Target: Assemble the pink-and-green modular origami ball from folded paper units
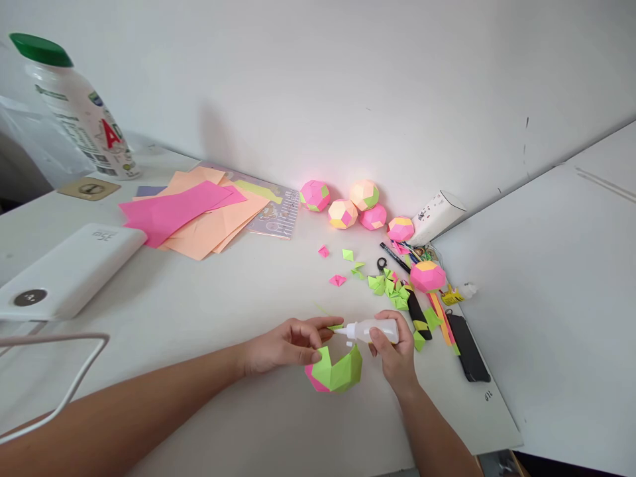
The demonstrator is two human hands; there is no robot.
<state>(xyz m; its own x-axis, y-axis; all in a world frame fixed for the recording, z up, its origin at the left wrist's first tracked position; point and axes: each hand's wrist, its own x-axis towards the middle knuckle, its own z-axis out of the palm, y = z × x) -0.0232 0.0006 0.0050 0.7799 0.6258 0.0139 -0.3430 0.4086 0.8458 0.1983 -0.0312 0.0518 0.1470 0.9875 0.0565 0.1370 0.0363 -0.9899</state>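
Observation:
My left hand [293, 343] has its thumb at the edge of a partly open folded-paper ball [340, 375], green with a pink side, and seems to pinch it. A small green paper piece [336, 327] shows at the tips of its stretched forefinger and middle finger. My right hand [396, 351] is closed around a small white glue bottle [378, 329], tilted flat. The bottle's thin nozzle points left and meets the green piece. Beyond the hands lie folded green paper pieces [389, 285] and a pink folded piece [338, 281].
Finished paper balls [342, 214] line the wall. At right are a white cylinder [436, 217], a black phone [468, 347], a yellow glue bottle [456, 293] and a black pen [394, 257]. Paper sheets [199, 215], a power bank [74, 265] and a drink bottle [79, 109] stand left.

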